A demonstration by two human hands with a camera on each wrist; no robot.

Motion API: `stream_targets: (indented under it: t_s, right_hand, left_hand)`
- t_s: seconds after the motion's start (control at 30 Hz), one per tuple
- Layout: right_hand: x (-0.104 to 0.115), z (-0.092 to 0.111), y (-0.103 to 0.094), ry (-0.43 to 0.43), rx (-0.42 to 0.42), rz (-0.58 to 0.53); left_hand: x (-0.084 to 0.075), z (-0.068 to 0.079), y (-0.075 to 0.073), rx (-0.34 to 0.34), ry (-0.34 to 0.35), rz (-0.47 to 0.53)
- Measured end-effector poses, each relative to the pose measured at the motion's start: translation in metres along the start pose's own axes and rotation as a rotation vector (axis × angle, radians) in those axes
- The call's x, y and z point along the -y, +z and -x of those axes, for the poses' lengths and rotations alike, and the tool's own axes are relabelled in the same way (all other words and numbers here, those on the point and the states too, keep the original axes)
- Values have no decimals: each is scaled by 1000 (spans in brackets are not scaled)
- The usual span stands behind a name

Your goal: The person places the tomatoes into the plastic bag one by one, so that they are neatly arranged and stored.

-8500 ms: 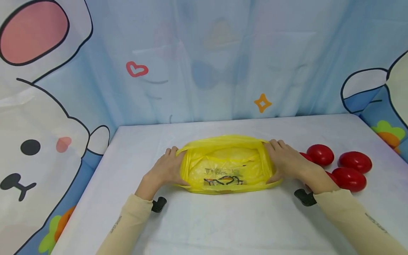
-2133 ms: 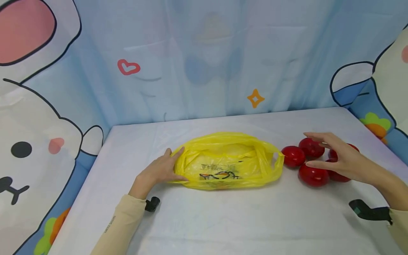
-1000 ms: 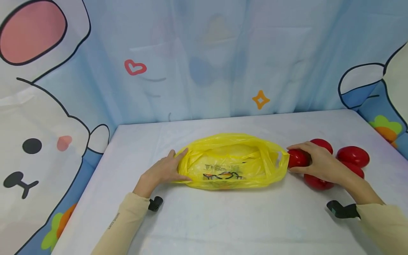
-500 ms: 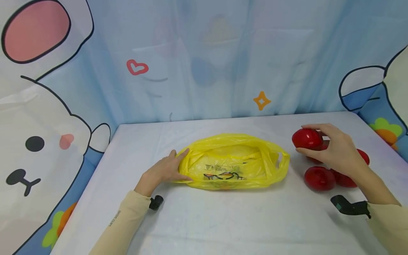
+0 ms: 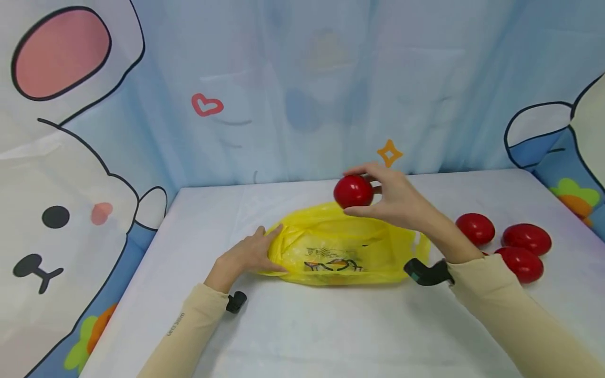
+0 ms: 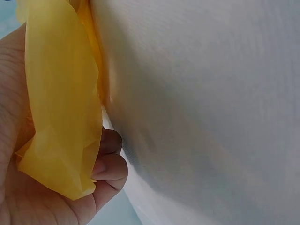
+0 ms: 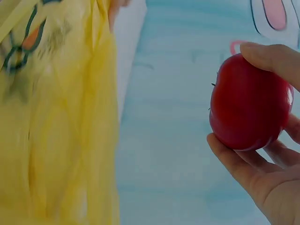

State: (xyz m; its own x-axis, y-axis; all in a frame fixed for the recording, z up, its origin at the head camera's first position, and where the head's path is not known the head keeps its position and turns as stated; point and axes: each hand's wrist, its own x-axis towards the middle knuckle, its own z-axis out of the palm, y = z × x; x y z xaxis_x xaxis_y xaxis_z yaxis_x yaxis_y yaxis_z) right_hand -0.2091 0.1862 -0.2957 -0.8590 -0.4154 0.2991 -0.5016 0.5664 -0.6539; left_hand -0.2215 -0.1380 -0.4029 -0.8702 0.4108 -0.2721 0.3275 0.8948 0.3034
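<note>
My right hand (image 5: 399, 199) holds a red tomato (image 5: 353, 191) between thumb and fingertips, raised over the back edge of a yellow plastic bag (image 5: 335, 241). In the right wrist view the tomato (image 7: 251, 103) is glossy, with small dark sepals on its left side, and is apart from the bag. The bag lies on the table with its mouth spread and a printed face on its front. At the bag's left end my left hand (image 5: 246, 257) grips the rim; the left wrist view has the yellow film (image 6: 63, 93) across the palm, fingers curled behind it.
To the right on the white table (image 5: 302, 331) lie more tomatoes (image 5: 527, 239), partly hidden behind my right forearm. A blue cartoon curtain (image 5: 293, 94) hangs along the table's far edge. Black wrist cameras (image 5: 427, 273) sit below both wrists.
My right hand took a tomato from the group at the right, lifted it and carried it left over the bag. My left hand has stayed at the bag's left rim.
</note>
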Motion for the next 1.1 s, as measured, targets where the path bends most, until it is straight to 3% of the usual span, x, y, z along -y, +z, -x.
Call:
stream_targets:
  t_s: [0.17,0.3,0.6,0.73,1.1]
  right_hand:
    - [4,-23,40,-64,156,-75]
    - [3,-33,63,-99,284,-61]
    - [-10,-41,99,-25,521,3]
    - [-13,-41,112,-5,559,60]
    - [-9,-43,131,-51,529,165]
  left_hand:
    - [-4,-1,3,19,-12,-2]
    - [-5,-2,3,25,-20,-18]
    - [-6,-4,1,25,-13,-37]
    - [-6,-3,0,16,-14,-41]
    - [2,-1,1,13,-35,-24]
